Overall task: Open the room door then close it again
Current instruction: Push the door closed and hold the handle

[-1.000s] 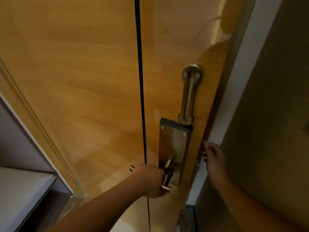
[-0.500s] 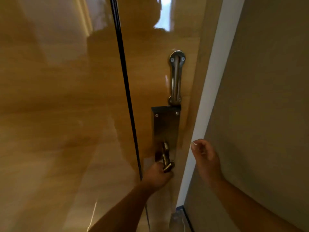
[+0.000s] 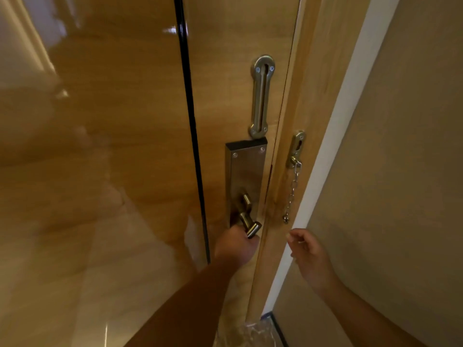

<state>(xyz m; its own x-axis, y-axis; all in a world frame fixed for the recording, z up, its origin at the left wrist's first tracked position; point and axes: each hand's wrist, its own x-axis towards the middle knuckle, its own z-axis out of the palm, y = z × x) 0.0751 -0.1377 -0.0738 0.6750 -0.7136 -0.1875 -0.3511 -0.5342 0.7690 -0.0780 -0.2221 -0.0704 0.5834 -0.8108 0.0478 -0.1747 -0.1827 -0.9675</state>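
The glossy wooden door (image 3: 112, 146) fills the left and middle of the head view, its latch edge lying against the wooden frame (image 3: 300, 121). A steel lock plate (image 3: 246, 171) carries a brass lever handle (image 3: 249, 221). My left hand (image 3: 236, 246) is closed around the lever's end. My right hand (image 3: 308, 254) hovers loosely curled beside the frame, holding nothing and touching nothing. A slotted chain-guard track (image 3: 261, 96) is screwed to the door above the plate.
A security chain (image 3: 292, 189) hangs loose from its bracket (image 3: 298, 146) on the frame. A beige wall (image 3: 400, 171) with white trim (image 3: 338, 146) stands to the right. Crumpled clear plastic (image 3: 250, 331) lies on the floor at the door's foot.
The door has swung toward the frame and now lies against it. My right hand has come off the door edge and drawn back. My left hand has stayed on the lever.
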